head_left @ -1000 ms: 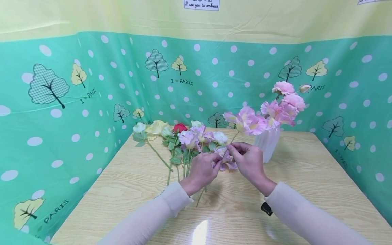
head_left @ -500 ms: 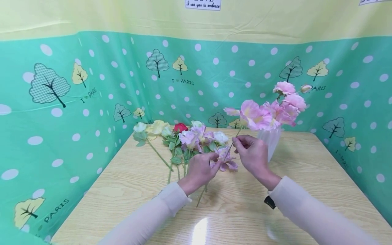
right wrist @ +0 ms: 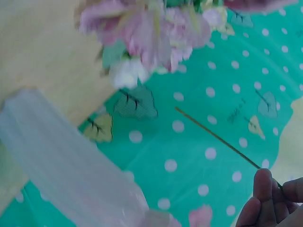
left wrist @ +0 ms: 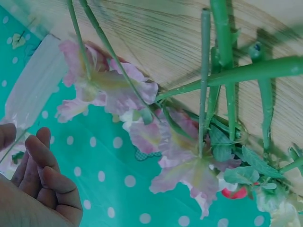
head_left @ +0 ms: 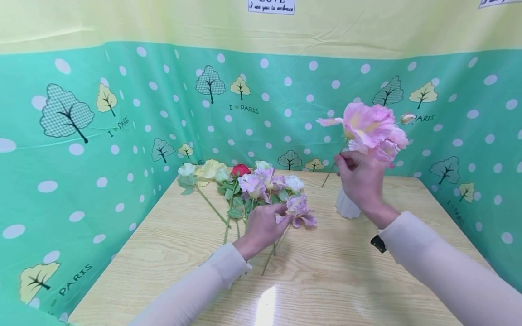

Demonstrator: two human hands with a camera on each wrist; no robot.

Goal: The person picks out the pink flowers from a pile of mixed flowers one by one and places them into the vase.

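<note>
My right hand pinches the thin stem of a pink artificial flower between thumb and fingertips. Its bloom is raised, and the stem's lower end slants down to the left. Behind this hand stands a white ribbed vase, partly hidden, with pink flowers in it that the held bloom overlaps. My left hand hovers over the loose stems beside a light purple flower. In the left wrist view its fingers are loosely bent, thumb apart, with nothing gripped.
On the wooden table lies a spread of artificial flowers: a yellow bloom, a red rose, white ones and green stems. A green dotted cloth hangs around the back and sides.
My right hand has carried the pink flower up and rightward, in front of the vase. The stem has left the left hand's fingers, and that hand has stayed nearly in place.
</note>
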